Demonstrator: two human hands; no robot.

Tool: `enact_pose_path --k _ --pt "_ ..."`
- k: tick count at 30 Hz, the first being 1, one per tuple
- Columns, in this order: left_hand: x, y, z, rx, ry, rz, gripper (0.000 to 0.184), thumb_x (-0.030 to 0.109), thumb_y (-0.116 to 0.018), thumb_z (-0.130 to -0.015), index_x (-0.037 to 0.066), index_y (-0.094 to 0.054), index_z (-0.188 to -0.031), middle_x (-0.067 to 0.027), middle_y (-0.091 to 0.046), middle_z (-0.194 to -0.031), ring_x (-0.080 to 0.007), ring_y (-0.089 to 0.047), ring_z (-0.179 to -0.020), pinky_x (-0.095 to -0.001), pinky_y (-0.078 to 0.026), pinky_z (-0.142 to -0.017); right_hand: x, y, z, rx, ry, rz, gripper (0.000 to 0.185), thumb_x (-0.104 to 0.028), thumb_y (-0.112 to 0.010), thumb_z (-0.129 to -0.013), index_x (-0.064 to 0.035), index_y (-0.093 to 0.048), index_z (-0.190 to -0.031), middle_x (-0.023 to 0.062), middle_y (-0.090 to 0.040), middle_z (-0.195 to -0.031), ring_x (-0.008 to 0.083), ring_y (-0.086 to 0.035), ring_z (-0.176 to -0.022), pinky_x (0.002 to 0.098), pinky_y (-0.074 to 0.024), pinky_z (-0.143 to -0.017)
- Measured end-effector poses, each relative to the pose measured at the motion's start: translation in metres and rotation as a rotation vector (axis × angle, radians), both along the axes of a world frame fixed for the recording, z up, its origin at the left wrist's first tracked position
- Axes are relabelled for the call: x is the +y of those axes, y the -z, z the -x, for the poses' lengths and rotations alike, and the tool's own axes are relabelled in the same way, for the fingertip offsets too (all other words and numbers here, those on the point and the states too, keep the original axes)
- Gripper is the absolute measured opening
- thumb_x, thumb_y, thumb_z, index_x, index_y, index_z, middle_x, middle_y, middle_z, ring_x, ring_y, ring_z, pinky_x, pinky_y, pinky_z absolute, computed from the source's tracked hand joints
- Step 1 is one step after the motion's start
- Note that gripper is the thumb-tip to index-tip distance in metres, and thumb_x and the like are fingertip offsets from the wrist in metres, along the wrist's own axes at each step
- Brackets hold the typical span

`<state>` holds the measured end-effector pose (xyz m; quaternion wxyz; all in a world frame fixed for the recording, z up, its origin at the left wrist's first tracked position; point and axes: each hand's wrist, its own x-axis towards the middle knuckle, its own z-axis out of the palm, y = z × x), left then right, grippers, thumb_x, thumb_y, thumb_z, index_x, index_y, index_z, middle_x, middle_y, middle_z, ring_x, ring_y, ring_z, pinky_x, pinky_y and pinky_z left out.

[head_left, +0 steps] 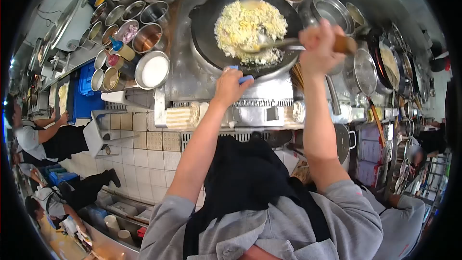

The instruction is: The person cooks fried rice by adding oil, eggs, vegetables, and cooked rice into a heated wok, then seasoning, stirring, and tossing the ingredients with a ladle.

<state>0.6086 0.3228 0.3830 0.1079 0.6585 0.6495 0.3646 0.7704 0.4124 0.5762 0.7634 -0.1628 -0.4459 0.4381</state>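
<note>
On the steel stove (179,74) sits a broad black wok (203,38), its middle spread with loose, pale food (236,21) streaked with yellow. At the near rim the left hand (231,86) folds its fingers around a blue cloth (245,79), forearm angled forward and inward. A metal ladle (283,44) slants into the food. The right hand (318,48), raised by the wok's right side, curls closed round the ladle's wooden handle (345,45), forearm stretched nearly straight ahead.
</note>
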Motion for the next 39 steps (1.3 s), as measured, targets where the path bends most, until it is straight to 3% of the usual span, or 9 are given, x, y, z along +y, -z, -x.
enact_pose_path --k 8,11,17,23,24,29,30,31,39 --pt "-0.005 -0.003 -0.001 0.043 0.039 0.082 0.038 0.037 -0.072 -0.08 0.001 -0.063 -0.072 -0.0166 -0.064 -0.087 -0.0357 -0.057 -0.096 -0.0453 -0.049 -0.078 -0.026 -0.039 -0.018 -0.179 -0.244 -0.025 0.035 -0.01 -0.068 -0.086 -0.0072 -0.043 -0.062 -0.0026 -0.049 -0.054 0.0041 -0.043 -0.051 0.0222 -0.0337 -0.047" --pt "-0.004 -0.005 -0.002 0.028 0.025 0.137 0.038 0.038 -0.071 -0.081 0.002 -0.064 -0.075 -0.0177 -0.065 -0.092 -0.0366 -0.057 -0.102 -0.0454 -0.049 -0.082 -0.017 0.016 0.001 -0.279 0.145 -0.15 0.033 -0.007 -0.069 -0.084 -0.0065 -0.044 -0.062 -0.0015 -0.05 -0.057 0.0055 -0.045 -0.053 0.022 -0.0352 -0.05" --pt "-0.005 -0.009 -0.003 0.005 0.006 0.122 0.038 0.038 -0.071 -0.081 0.001 -0.063 -0.075 -0.0183 -0.064 -0.091 -0.0383 -0.056 -0.103 -0.0463 -0.047 -0.082 0.06 -0.028 -0.014 -0.217 -0.082 -0.069 0.036 -0.009 -0.07 -0.085 -0.0111 -0.044 -0.059 -0.0045 -0.046 -0.054 0.0073 -0.044 -0.044 0.0231 -0.0324 -0.042" --pt "-0.004 -0.011 -0.005 0.027 0.031 0.111 0.04 0.037 -0.071 -0.082 0.0 -0.06 -0.071 -0.0177 -0.062 -0.082 -0.0366 -0.056 -0.093 -0.0462 -0.046 -0.076 0.099 -0.01 0.051 -0.286 0.227 -0.086 0.04 -0.017 -0.072 -0.081 -0.0054 -0.045 -0.055 -0.0082 -0.046 -0.053 0.002 -0.037 -0.05 0.0231 -0.0301 -0.047" --pt "-0.004 -0.012 -0.004 0.035 0.044 0.104 0.041 0.038 -0.071 -0.082 0.0 -0.061 -0.071 -0.0185 -0.063 -0.085 -0.0371 -0.056 -0.093 -0.0457 -0.046 -0.078 0.095 -0.022 0.066 -0.271 0.133 -0.172 0.035 -0.016 -0.071 -0.084 -0.0092 -0.048 -0.057 -0.0006 -0.051 -0.054 0.0078 -0.047 -0.045 0.0246 -0.0331 -0.042" --pt "0.0 0.01 -0.003 0.07 0.03 0.019 0.042 0.04 -0.071 -0.082 0.0 -0.061 -0.072 -0.0187 -0.064 -0.087 -0.0372 -0.056 -0.093 -0.0455 -0.046 -0.08 0.042 -0.031 0.065 -0.755 -0.177 -0.356 0.034 -0.018 -0.071 -0.08 -0.0037 -0.05 -0.058 -0.0066 -0.047 -0.054 0.0037 -0.04 -0.054 0.0248 -0.0339 -0.048" --pt "0.0 0.007 -0.003 0.064 0.027 0.031 0.043 0.04 -0.07 -0.082 0.0 -0.061 -0.073 -0.0186 -0.064 -0.088 -0.0372 -0.056 -0.093 -0.0455 -0.046 -0.08 0.04 -0.047 0.069 -0.73 -0.353 -0.091 0.031 -0.016 -0.071 -0.078 -0.0035 -0.052 -0.059 -0.0057 -0.047 -0.055 0.0044 -0.041 -0.054 0.0246 -0.0346 -0.049" --pt "-0.005 0.005 -0.004 0.066 0.019 0.063 0.043 0.04 -0.07 -0.082 0.0 -0.061 -0.074 -0.0186 -0.064 -0.088 -0.0372 -0.056 -0.094 -0.0454 -0.046 -0.081 0.05 -0.059 0.082 -0.597 -0.128 -0.296 0.031 -0.014 -0.069 -0.079 -0.0043 -0.049 -0.058 -0.0049 -0.046 -0.055 0.0042 -0.042 -0.053 0.0242 -0.0349 -0.048" --pt "-0.003 -0.004 -0.006 0.066 -0.033 0.19 0.045 0.044 -0.067 -0.084 0.0 -0.061 -0.076 -0.0195 -0.065 -0.095 -0.0391 -0.056 -0.105 -0.0454 -0.046 -0.088 0.066 -0.037 0.081 -0.611 -0.125 -0.199 0.029 -0.012 -0.064 -0.083 -0.005 -0.048 -0.061 -0.005 -0.043 -0.053 0.0052 -0.04 -0.048 0.0267 -0.0322 -0.044"
